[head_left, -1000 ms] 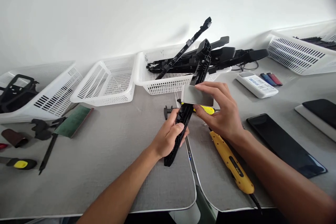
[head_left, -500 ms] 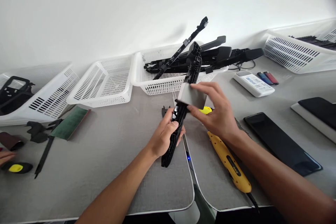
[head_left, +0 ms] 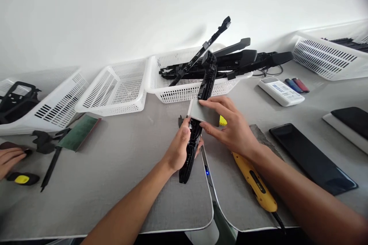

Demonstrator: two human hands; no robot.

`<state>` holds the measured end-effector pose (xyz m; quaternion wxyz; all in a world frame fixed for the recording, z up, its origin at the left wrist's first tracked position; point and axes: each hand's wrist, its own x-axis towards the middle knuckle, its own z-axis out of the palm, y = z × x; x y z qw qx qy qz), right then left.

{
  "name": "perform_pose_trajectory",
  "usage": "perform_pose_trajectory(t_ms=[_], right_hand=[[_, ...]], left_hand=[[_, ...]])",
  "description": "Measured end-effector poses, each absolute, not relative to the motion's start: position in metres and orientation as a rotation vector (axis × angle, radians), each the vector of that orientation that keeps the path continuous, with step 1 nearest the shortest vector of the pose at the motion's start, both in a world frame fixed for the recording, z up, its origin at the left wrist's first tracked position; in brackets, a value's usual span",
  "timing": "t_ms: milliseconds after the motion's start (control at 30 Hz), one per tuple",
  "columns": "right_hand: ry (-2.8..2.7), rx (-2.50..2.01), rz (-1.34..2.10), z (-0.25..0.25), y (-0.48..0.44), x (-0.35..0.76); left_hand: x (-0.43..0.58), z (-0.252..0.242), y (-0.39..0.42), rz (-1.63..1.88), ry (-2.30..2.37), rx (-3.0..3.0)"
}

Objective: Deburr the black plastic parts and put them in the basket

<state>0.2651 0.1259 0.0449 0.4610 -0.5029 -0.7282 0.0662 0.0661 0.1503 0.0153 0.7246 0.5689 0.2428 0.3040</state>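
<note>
Currently, the head view, the only one supplied, shows the person's left hand (head_left: pixel 180 149) closed around the lower part of a long black plastic part (head_left: pixel 198 122), gripping it at mid-length with the thumb on top. The part stands tilted, its lower end over the grey table (head_left: pixel 115 183) and its upper end reaching toward the white basket (head_left: pixel 178 88); this angle appears to present one long edge to the other hand.

The right hand (head_left: pixel 232 130) is partly closed, fingers and thumb pinching a small grey block (head_left: pixel 202 111), which lies flat against the black part just above the left hand. The grip looks suited to pressing the block along the edge, judged from its contact.

Behind the hands, the white basket holds several similar black parts, some jutting over its rim. An empty-looking basket (head_left: pixel 115 92) sits beside it to the left. A yellow tool (head_left: pixel 254 182) lies on the table under the right forearm, and a dark tablet (head_left: pixel 312 159) lies further right.

At the far left edge, another person's hand (head_left: pixel 10 159) rests near a black-and-yellow handle (head_left: pixel 23 178), well apart from the work.
</note>
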Motion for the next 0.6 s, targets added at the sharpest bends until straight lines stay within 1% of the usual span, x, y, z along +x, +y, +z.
perform_pose_trajectory(t_ms=[133,300,467,600], right_hand=[[-1.898,-1.17,0.264,0.045,0.1254,0.2649],[-1.848,-1.167,0.235,0.043,0.1249,0.2615],[-1.975,-1.103,0.334,0.0421,0.1231,0.2561],[-1.968,-1.108,0.275,0.0424,0.1246,0.2591]], left_hand=[[0.0678,0.0136,0.1511,0.744,0.573,1.205],[0.0697,0.0199,0.1548,0.851,0.556,1.121],[0.0688,0.0192,0.1575,0.931,0.607,1.067],[0.0681,0.0151,0.1581,0.883,0.59,1.126]])
